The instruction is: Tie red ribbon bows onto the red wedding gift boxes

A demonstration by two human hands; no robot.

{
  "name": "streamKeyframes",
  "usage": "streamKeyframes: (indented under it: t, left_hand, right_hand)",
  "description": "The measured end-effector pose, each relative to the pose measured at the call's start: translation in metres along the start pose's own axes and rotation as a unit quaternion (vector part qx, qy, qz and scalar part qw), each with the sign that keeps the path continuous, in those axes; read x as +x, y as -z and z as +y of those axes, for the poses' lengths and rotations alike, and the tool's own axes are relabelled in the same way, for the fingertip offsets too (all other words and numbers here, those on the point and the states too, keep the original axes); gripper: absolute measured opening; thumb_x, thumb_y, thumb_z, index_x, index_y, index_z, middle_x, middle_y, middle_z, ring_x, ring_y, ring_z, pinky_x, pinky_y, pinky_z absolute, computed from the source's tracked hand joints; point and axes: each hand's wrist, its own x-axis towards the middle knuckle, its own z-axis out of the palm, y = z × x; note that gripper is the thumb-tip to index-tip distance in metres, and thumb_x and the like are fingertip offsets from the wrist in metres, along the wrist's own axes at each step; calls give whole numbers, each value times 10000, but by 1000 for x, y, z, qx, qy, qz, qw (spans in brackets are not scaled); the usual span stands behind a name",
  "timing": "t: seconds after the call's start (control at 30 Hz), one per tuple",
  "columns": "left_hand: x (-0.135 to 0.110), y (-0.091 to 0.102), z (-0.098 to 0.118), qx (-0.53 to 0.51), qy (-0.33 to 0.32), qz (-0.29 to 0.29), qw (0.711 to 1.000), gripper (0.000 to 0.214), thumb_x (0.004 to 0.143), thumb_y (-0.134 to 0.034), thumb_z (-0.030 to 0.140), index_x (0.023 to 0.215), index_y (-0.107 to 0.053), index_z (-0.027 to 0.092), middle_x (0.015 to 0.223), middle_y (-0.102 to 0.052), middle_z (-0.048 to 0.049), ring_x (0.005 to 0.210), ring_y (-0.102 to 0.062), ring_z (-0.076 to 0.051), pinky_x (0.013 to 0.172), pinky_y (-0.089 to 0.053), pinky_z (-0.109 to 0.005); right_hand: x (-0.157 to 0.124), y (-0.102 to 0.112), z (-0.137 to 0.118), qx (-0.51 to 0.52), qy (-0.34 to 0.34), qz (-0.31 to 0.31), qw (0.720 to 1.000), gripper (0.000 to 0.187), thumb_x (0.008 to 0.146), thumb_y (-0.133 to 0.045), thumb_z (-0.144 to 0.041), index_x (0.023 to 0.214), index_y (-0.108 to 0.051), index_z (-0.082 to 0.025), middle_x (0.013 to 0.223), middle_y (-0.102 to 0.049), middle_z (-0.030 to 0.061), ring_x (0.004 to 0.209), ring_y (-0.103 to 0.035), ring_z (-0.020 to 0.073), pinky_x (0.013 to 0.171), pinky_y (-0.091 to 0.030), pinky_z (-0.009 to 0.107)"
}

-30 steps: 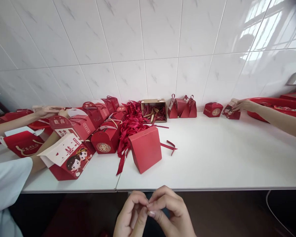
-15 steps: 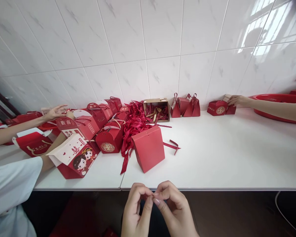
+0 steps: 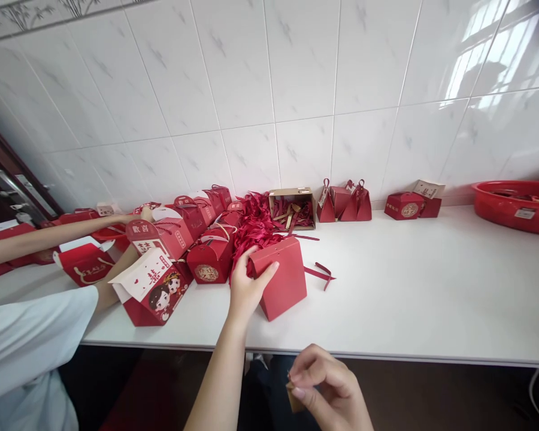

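My left hand [image 3: 246, 286] reaches over the table edge and grips the top left corner of a plain red gift box [image 3: 284, 280] standing on the white table [image 3: 422, 287]. Thumb and fingers close on the box's upper edge. A red ribbon [image 3: 322, 272] sticks out from the box's right side. My right hand [image 3: 327, 386] stays below the table edge, fingers pinched on a small brown tag [image 3: 293, 396]. Behind the box lies a heap of red ribbons [image 3: 254, 224].
A co-worker in a white sleeve [image 3: 27, 341] on the left reaches among several red printed gift boxes [image 3: 155, 287]. A cardboard box of ribbons [image 3: 293, 206], small red boxes [image 3: 345, 202] and a red basin [image 3: 514, 203] stand along the tiled wall.
My left hand left my right hand and rose to grip the red box. My right hand kept the small tag. The arm at the far right withdrew from view.
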Motion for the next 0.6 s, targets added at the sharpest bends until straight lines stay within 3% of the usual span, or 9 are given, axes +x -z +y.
streamKeyframes:
  t: [0.1,0.2,0.27,0.33,0.43,0.5,0.6]
  left_hand:
    - [-5,-3,8,-23,33,-68,997,390,746,-713,431,997,-686,134,987,-728,-109,918,-670,-256,790,-529,-340]
    - [-33,1,22,-28,20,-71,997,326,753,-715,412,937,-701,143,925,-741,-88,868,-683,-250,757,-540,-319]
    - [-54,6,30,-32,5,-79,996,285,767,-705,389,929,-697,155,912,-741,-78,850,-688,-243,754,-545,-314]
    - [-72,10,36,-34,-28,-97,994,237,788,-688,355,932,-690,166,902,-736,-70,836,-686,-231,755,-546,-306]
    - [-90,12,39,-27,-81,-114,990,159,807,-673,294,916,-683,178,885,-724,-59,830,-679,-211,768,-540,-285]
    - [-97,8,39,-55,-64,-88,993,264,797,-687,282,1044,-642,200,906,-718,-49,810,-681,-196,759,-543,-271]
    - [-105,0,38,-129,-5,-32,991,625,768,-719,298,1322,-432,249,993,-702,-45,799,-684,-186,757,-549,-277]
  right_hand:
    - [6,8,-14,-84,94,-50,991,168,812,-664,-109,870,-722,-256,806,-681,51,682,-647,162,610,-559,297]
    - [16,19,-34,-214,178,-3,960,217,774,-697,-97,855,-744,-293,1062,-673,76,1098,-585,263,848,-535,409]
    - [23,24,-44,-279,187,52,940,188,784,-700,-131,831,-754,-304,1303,-564,64,1325,-397,318,1016,-413,515]
    - [29,25,-50,-295,179,78,935,185,812,-673,-146,847,-757,-308,1411,-471,39,1401,-277,337,1086,-304,570]
    - [34,21,-51,-261,152,77,950,212,836,-645,-133,898,-747,-308,1440,-433,26,1385,-319,323,1060,-367,530]
    - [34,17,-46,-247,141,82,955,209,837,-646,-131,900,-741,-306,1458,-402,20,1347,-379,311,1028,-412,497]
    - [29,14,-36,-257,143,98,951,188,838,-645,-136,885,-739,-292,1458,-387,29,1332,-388,312,1021,-415,487]
